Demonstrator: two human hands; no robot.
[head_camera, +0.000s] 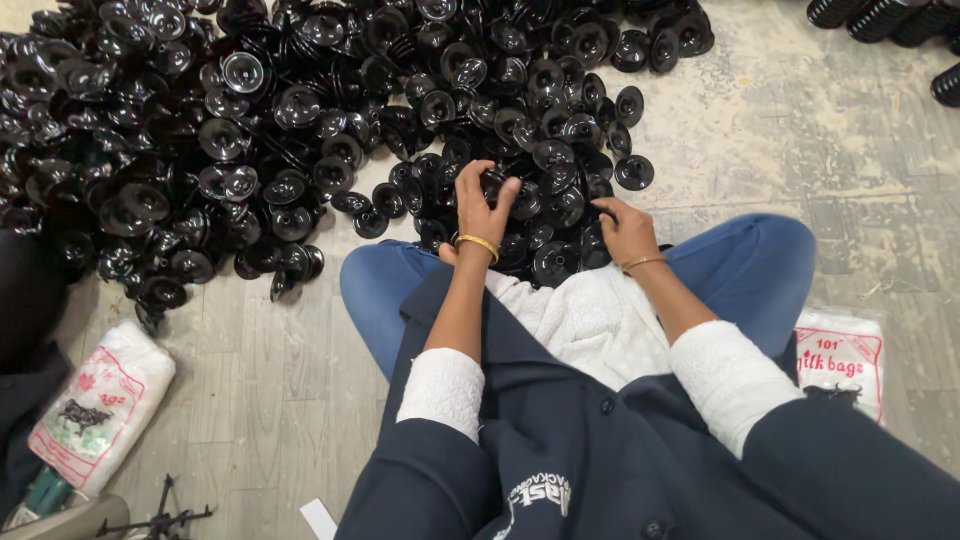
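Fingers of the left hand (480, 205) curl around one black plastic disc (493, 185) at the near edge of the pile of discs (250, 130), lifting it slightly. The right hand (625, 228) rests palm down on discs just beside it, fingers bent; whether it grips one cannot be told. Each wrist carries a gold bangle (478, 242). Both hands work between the person's crossed legs in blue jeans (760, 265). The pile spreads far and left across the worn wooden floor (800, 130), leaving bare boards to the right and near left. A white printed bag (100, 405) lies near left, another bag (842, 360) near right beside the knee. More stacked black discs (890, 20) sit at the far right corner.
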